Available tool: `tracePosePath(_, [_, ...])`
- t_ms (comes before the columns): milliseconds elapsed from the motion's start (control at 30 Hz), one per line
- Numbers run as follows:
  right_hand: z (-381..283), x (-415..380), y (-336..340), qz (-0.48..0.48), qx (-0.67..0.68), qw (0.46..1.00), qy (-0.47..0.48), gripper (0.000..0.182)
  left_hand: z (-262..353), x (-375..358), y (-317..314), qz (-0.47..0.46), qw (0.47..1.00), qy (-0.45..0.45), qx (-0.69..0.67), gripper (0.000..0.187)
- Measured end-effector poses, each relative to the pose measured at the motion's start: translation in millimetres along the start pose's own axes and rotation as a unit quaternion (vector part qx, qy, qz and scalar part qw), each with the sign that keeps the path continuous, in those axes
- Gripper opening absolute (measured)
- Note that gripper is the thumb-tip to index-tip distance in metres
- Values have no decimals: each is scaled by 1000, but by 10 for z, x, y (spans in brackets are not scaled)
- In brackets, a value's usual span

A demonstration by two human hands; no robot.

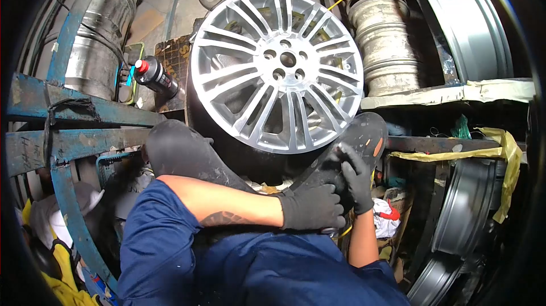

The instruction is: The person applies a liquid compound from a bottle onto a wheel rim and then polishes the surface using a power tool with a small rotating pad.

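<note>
A silver multi-spoke alloy wheel lies face up in front of my knees, its hub and bolt holes showing. My left hand, in a black glove, is closed near my lap with its fingers curled; whatever is under them is mostly hidden. A small dark edge and a bit of yellow hose show just below it. My right hand, also gloved in black, is raised beside it over my right thigh. Its fingers are apart and slightly bent, with nothing visible in them. Neither hand touches the wheel.
A black bottle with a red cap stands left of the wheel. Stacked wheel rims stand at the back right, more rims at the left. Blue metal frames and a taped shelf edge flank me. A white-and-red cloth lies low on the right.
</note>
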State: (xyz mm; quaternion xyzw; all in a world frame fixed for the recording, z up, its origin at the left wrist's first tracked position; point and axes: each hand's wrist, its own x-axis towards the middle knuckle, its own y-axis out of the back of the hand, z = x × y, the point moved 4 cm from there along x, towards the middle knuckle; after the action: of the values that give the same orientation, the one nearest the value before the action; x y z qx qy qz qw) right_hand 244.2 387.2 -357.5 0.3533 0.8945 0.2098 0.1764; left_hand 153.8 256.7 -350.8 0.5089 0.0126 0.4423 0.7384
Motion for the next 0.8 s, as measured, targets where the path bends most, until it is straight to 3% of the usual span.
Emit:
tracePosePath(33, [52,-115,-74,-40,194,977,-75,50,63,-15,130,15,999,-11,51,15])
tracePosePath(67, [85,-277,-171,-80,380,910,-147,54,54,-23,172,49,997,-16,55,16])
tracePosePath(133, [277,-646,-318,-40,636,717,-281,61,-32,-43,296,121,990,-20,63,18])
tracePosePath(267, [313,-766,-339,73,658,714,-228,59,-148,-15,403,103,993,-40,39,16])
tracePosePath(300, [369,-736,-320,34,700,679,-220,60,-152,16,377,69,996,-17,46,19])
tracePosePath(400, [418,-779,-142,11,652,720,-237,57,-299,40,463,132,991,-32,20,20])
tracePosePath(433, [321,-765,-106,6,664,712,-228,55,-346,46,486,134,990,-21,25,20])
tracePosePath(533, [317,-775,48,-11,535,816,-219,52,-650,30,708,149,986,42,58,19])
tracePosePath(600, [378,-703,51,-115,394,900,-145,60,-821,-42,892,141,983,102,64,18])
tracePosePath(667, [-29,-410,-108,-71,186,971,-130,57,-919,-71,996,140,981,134,30,17])
tracePosePath(767, [-115,49,-207,-72,83,991,-74,49,-1049,-98,1069,187,965,181,36,20])
tracePosePath(800, [-180,230,-230,-81,117,982,-124,43,-1145,-127,1107,208,949,236,22,22])
